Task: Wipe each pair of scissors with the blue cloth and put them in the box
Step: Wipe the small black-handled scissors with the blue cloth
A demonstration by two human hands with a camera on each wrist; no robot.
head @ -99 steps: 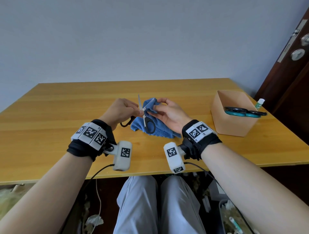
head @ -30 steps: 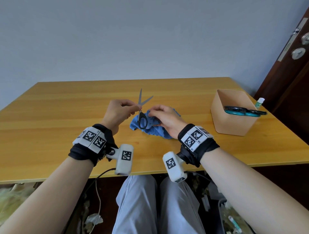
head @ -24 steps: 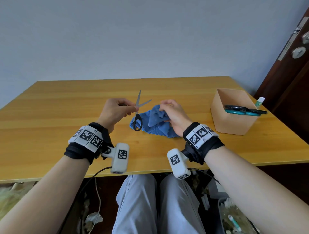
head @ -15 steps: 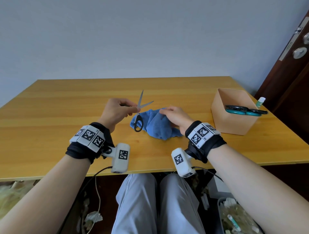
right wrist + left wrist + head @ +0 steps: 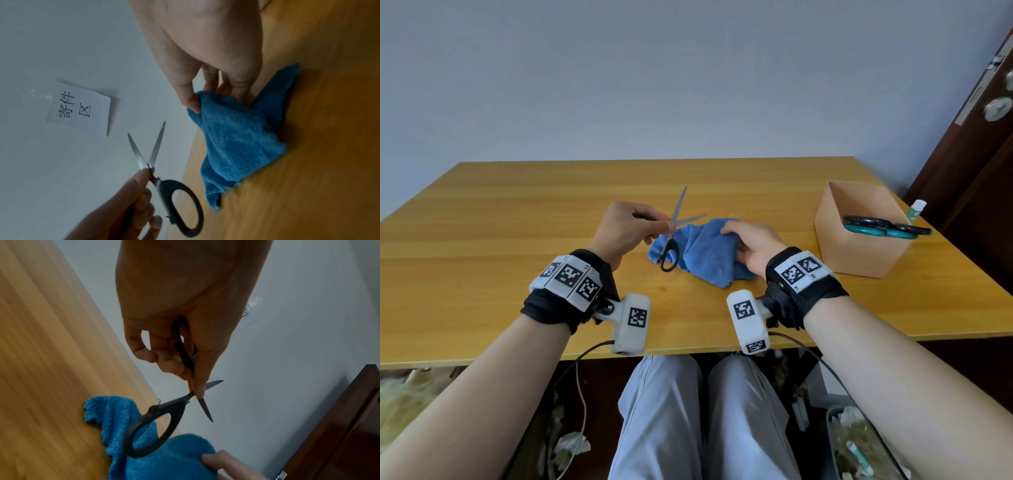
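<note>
The black-handled scissors (image 5: 674, 229), blades parted and pointing up and away above the bench (image 5: 482, 240), are pinched near the pivot by the raised left hand (image 5: 625, 230), while the right hand (image 5: 751, 241) grips the blue cloth (image 5: 703, 255) lying on the bench beside them.

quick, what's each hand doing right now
Left hand: grips the black scissors, blades spread open.
Right hand: pinches the blue cloth on the table.
</note>
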